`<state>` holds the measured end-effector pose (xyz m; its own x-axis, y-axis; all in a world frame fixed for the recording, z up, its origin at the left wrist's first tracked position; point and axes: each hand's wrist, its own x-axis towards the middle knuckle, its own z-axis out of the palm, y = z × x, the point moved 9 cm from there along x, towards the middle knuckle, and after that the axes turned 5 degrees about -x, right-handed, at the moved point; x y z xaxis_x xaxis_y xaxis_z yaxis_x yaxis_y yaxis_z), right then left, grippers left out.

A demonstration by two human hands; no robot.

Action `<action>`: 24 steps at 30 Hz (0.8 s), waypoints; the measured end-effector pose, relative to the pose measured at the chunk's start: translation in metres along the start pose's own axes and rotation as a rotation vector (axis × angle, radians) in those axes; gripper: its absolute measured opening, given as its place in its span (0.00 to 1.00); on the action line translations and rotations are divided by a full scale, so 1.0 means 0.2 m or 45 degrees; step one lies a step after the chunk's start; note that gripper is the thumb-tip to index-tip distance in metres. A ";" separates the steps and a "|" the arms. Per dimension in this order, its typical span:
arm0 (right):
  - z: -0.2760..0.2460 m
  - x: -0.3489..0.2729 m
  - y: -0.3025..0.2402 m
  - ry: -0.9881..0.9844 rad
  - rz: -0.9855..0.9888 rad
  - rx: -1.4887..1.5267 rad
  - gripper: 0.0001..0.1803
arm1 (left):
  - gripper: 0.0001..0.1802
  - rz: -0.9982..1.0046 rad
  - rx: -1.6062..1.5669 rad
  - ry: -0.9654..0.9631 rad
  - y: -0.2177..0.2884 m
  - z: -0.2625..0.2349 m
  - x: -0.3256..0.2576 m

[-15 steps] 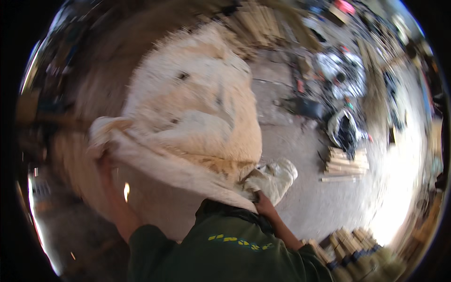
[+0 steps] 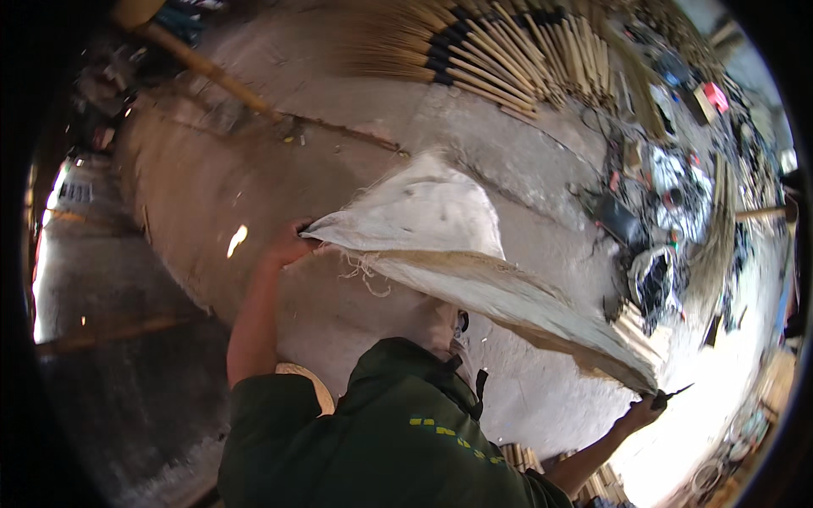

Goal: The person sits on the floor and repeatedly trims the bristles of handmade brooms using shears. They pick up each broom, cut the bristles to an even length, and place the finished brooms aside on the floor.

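A pale, dusty woven sack (image 2: 432, 207) is stretched between my two hands, its long edge running slantwise from left to right. My left hand (image 2: 294, 243) is closed on one corner, beside which loose threads (image 2: 370, 275) dangle. Far out to the right, my right hand (image 2: 645, 411) grips the opposite end. From that hand juts a thin, dark, pointed thing (image 2: 680, 391), too small to tell whether it is a blade. The sack's far part hangs above the concrete floor (image 2: 356, 152), and its folded brownish side shows below the edge.
Several straw brooms with wooden handles (image 2: 500, 63) lie fanned out at the far side. On the right are a black bag in a white sack (image 2: 654, 279), silvery plastic (image 2: 682, 190), wooden sticks (image 2: 635, 330) and long straw (image 2: 720, 229). A wooden pole (image 2: 212, 72) lies far left.
The sack, bulging up in front of me before, is now lower and pulled taut sideways. My right hand has moved far out to the right; my left hand has shifted inward and forward.
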<state>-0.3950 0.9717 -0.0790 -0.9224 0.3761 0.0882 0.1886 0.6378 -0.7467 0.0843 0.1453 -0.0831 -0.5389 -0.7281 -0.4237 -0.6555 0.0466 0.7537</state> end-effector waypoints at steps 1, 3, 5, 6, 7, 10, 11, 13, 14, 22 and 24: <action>-0.16 -0.06 0.00 0.115 0.031 0.020 0.13 | 0.19 0.090 -0.042 -0.097 0.09 -0.01 0.02; -0.43 -0.11 -0.06 0.289 -0.066 -0.001 0.14 | 0.17 0.089 0.100 -0.250 0.19 -0.04 0.09; -0.65 -0.23 0.00 0.384 -0.074 -0.070 0.16 | 0.15 0.180 0.169 -0.325 0.35 -0.04 0.24; -0.73 -0.29 0.04 0.391 -0.111 -0.007 0.16 | 0.15 0.157 0.215 -0.278 0.41 -0.03 0.32; -0.79 -0.37 0.13 0.355 -0.046 0.035 0.18 | 0.15 0.426 0.371 -0.213 0.57 0.00 0.37; -0.87 -0.74 0.20 0.454 -0.218 -0.464 0.19 | 0.16 0.866 0.578 -0.049 0.88 -0.01 0.47; -0.90 -0.90 0.29 0.473 -0.050 -0.506 0.19 | 0.17 1.082 0.523 -0.030 0.95 -0.02 0.46; -0.88 -1.23 0.42 0.564 0.149 -0.396 0.20 | 0.19 1.004 0.531 -0.057 0.86 -0.08 0.50; -0.90 -1.40 0.51 0.634 0.330 -0.236 0.20 | 0.19 1.051 0.480 -0.107 0.80 -0.14 0.49; -0.70 -2.30 0.36 0.704 0.528 -0.367 0.29 | 0.19 0.866 0.737 0.116 0.31 -0.92 0.55; -0.68 -2.50 0.35 0.797 0.497 -0.080 0.29 | 0.17 0.728 0.897 0.218 0.27 -1.03 0.56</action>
<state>0.1252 0.9199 -0.0850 -0.4230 0.8843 0.1977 0.5000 0.4097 -0.7630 0.0962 -0.0748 0.0132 -0.8312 -0.5545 0.0414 -0.5144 0.7950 0.3215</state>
